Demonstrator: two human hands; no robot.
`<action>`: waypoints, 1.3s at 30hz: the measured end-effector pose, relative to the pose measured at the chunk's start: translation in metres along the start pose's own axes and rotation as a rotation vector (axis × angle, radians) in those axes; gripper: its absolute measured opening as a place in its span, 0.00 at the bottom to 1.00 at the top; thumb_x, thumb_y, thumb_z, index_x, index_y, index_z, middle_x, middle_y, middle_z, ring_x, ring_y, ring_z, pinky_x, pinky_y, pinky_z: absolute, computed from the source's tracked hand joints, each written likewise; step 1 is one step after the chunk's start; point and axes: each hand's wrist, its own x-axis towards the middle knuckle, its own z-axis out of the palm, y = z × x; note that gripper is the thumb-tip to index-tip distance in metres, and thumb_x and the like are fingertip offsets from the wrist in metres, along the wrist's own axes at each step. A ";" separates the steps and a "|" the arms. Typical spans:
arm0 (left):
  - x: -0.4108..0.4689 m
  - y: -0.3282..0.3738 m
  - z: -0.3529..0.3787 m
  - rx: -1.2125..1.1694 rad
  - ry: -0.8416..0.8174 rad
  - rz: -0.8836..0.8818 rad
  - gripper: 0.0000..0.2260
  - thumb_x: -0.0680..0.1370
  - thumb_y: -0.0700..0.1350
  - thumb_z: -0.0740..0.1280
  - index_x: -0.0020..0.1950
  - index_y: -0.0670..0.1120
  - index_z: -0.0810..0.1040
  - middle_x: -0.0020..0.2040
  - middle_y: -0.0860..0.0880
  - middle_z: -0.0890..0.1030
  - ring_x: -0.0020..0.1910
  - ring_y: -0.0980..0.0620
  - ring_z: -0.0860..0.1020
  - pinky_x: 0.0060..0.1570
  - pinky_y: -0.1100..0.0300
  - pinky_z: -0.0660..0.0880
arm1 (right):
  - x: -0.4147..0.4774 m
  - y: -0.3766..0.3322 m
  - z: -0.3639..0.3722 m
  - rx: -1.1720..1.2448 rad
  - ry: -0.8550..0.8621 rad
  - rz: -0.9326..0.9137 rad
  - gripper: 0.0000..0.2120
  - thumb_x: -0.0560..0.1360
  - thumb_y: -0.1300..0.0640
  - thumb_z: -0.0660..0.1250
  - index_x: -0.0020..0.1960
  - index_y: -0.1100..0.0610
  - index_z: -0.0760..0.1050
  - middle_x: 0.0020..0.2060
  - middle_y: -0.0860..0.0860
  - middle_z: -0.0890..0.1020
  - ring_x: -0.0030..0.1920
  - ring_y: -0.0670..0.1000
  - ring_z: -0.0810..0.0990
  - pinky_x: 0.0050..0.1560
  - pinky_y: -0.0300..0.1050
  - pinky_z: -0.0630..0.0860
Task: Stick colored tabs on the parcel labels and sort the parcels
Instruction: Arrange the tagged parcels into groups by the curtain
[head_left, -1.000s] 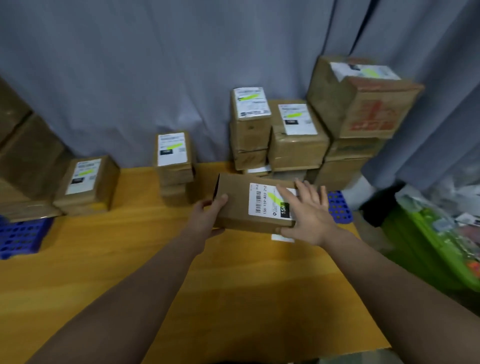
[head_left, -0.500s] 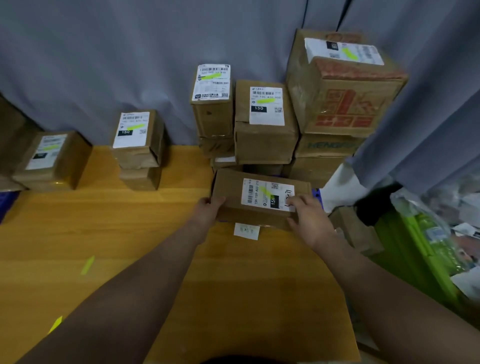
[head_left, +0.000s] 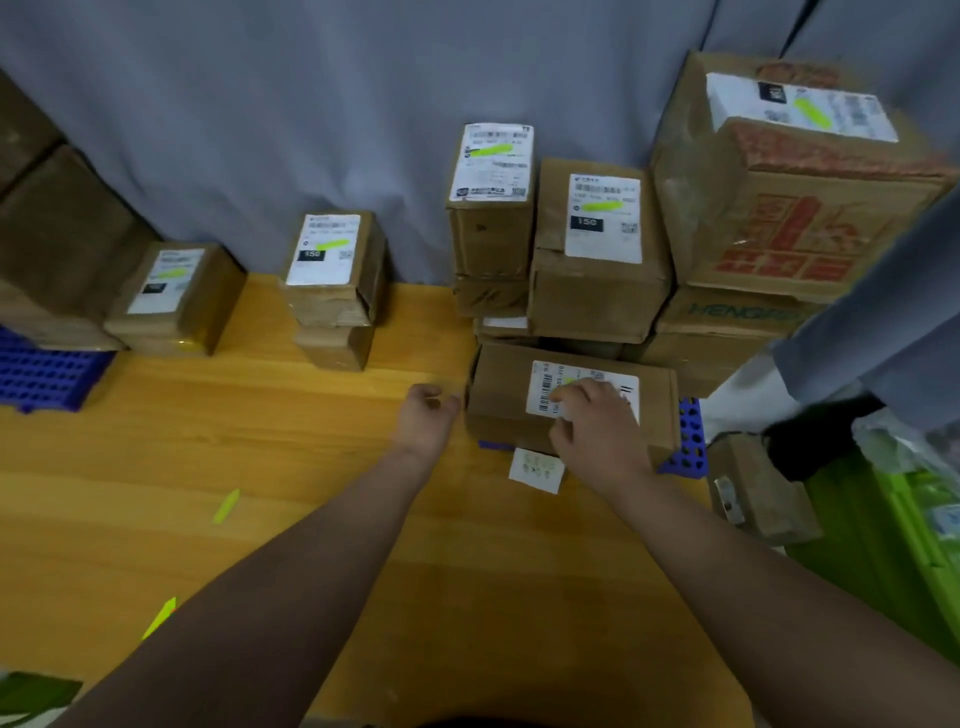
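Observation:
A flat brown parcel lies on the wooden table, in front of a stack of boxes. Its white label carries a barcode and a green tab, mostly covered by my fingers. My right hand rests on top of the parcel with its fingers over the label. Just left of the parcel, my left hand hovers with loosely curled fingers and holds nothing; whether it touches the box edge I cannot tell.
Tabbed parcels stand stacked behind: a tall one, a wider one, a large box. More sit at the left. Loose green tabs, a white sheet, blue crates, a green bin.
The parcel has been set down in front of the stack. My left hand has let go of its left end. My right hand slid from the right end onto the label.

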 end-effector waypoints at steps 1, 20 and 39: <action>0.002 -0.002 -0.011 0.023 0.016 0.022 0.19 0.79 0.51 0.65 0.66 0.43 0.69 0.63 0.44 0.74 0.57 0.44 0.75 0.49 0.57 0.70 | 0.005 -0.012 0.002 0.036 -0.013 -0.027 0.15 0.78 0.58 0.59 0.64 0.56 0.73 0.60 0.52 0.75 0.62 0.53 0.69 0.59 0.46 0.67; 0.150 0.064 -0.133 0.770 0.166 0.113 0.50 0.66 0.74 0.63 0.77 0.48 0.46 0.77 0.36 0.44 0.76 0.34 0.44 0.72 0.38 0.50 | 0.118 -0.136 0.009 0.314 0.060 0.149 0.12 0.79 0.56 0.60 0.62 0.51 0.74 0.56 0.49 0.78 0.57 0.49 0.74 0.53 0.48 0.75; 0.017 0.086 -0.148 -0.010 0.321 0.876 0.45 0.64 0.66 0.68 0.74 0.47 0.58 0.67 0.48 0.60 0.63 0.59 0.59 0.60 0.74 0.61 | 0.101 -0.180 -0.070 1.094 0.211 -0.176 0.37 0.67 0.43 0.73 0.71 0.44 0.58 0.68 0.46 0.68 0.68 0.42 0.68 0.64 0.40 0.71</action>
